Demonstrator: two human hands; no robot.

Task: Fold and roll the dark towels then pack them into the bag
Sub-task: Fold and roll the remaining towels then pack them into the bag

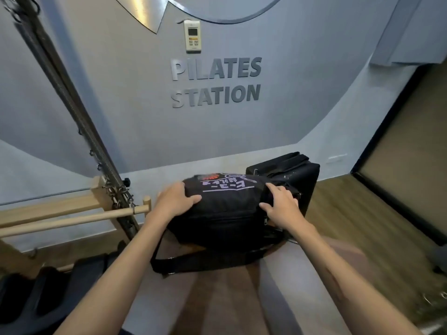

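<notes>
A full black bag (227, 211) with white and pink print on top lies on a pale padded surface (242, 298) in front of me. Its shoulder strap (193, 259) loops toward me. My left hand (175, 198) holds the bag's left end, thumb on top and fingers curled over the side. My right hand (280, 205) grips the right end, fingers curled into the fabric near a buckle. No dark towels are visible outside the bag.
A black padded box (297, 175) stands right behind the bag against the grey wall. Wooden bars and a metal spring frame (104, 189) rise at left. Dark pads (48, 293) lie lower left. Wood floor (362, 213) runs along the right.
</notes>
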